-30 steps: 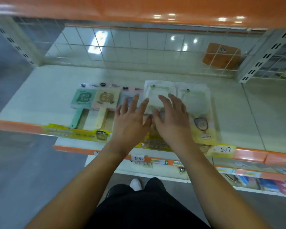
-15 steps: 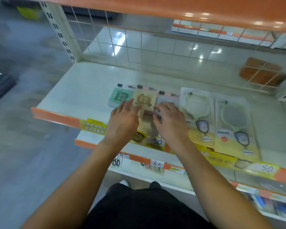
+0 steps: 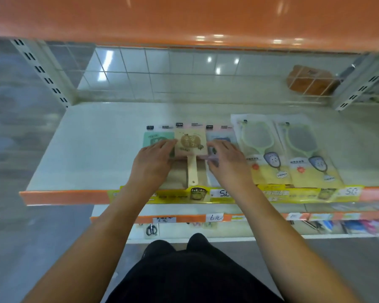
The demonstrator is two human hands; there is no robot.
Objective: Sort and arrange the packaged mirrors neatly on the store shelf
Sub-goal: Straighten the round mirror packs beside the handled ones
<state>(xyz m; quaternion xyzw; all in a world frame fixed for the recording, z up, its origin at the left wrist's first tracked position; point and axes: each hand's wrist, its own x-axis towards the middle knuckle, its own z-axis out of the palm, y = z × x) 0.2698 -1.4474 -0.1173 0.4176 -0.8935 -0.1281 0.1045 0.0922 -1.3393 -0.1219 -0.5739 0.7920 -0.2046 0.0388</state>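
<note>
Beige mirror pack [image 3: 190, 142] now sits exposed between both parted hands.

Bare shelf [image 3: 92, 154] left of mirror packs [image 3: 232, 149]

Bare forearms, black trousers [image 3: 195, 278], dark shoes [image 3: 198, 240]

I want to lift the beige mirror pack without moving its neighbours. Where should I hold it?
Probably by the handle of the beige mirror pack, coming from the shelf's front edge. It lies flat, handle pointing forward with bare space beside it, while the head sits tight between packs.
</note>
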